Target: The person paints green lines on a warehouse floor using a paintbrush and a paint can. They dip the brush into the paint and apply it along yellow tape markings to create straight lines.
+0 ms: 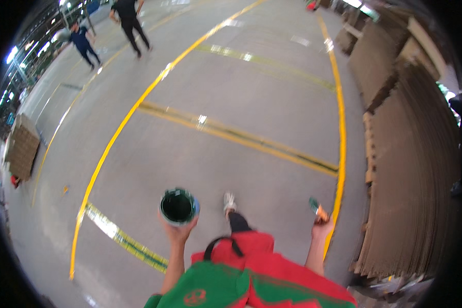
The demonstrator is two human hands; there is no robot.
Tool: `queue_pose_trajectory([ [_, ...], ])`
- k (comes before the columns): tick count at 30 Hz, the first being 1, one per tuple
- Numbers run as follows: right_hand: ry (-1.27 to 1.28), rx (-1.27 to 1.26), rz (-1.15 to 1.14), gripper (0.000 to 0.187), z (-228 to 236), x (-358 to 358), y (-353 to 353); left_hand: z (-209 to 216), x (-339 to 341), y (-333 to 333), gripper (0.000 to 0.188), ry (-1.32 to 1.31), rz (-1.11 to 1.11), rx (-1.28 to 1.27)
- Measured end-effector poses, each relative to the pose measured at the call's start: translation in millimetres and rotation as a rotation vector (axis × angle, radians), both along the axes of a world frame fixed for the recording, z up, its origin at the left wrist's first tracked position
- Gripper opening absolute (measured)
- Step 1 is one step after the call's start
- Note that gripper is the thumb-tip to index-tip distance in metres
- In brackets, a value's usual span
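Observation:
My left hand is wrapped round the lower side of an open round can. Dark green paint coats its inside and rim. Out to the right, my right hand grips a paintbrush by its orange-brown handle. The brush end is dark green and points up and to the left. Both things are held above the grey floor, well apart from each other. My fingers are partly hidden behind the can and the brush handle.
Yellow lines and striped crossbars mark the grey floor. Tall stacks of flat brown cardboard on pallets line the right side. Two people stand far off at the upper left. A stack of cartons stands at the left.

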State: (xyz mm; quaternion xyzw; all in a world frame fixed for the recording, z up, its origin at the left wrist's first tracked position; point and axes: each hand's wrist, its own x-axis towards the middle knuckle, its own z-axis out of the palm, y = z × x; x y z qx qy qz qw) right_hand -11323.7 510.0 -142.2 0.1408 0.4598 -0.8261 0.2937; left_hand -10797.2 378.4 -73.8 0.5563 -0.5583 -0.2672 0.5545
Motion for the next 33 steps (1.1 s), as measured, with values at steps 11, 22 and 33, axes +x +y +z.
queue_pose_trajectory([
  [11, -0.12, 0.076, 0.394, 0.037, -29.2, 69.3, -415.3, 16.3, 90.2, -148.3, 0.088, -0.173, 0.702, 0.452],
  [22, 0.101, 0.693, 0.574, 0.043, -87.5, 134.7, -543.2, 16.1, 182.7, -442.8, 0.093, -0.063, 0.537, 0.25],
  [33, 1.161, 1.372, 1.815, 0.038, -149.0, 318.7, -761.7, 31.7, 316.5, -717.9, 0.092, -0.007, 0.344, 0.112],
])
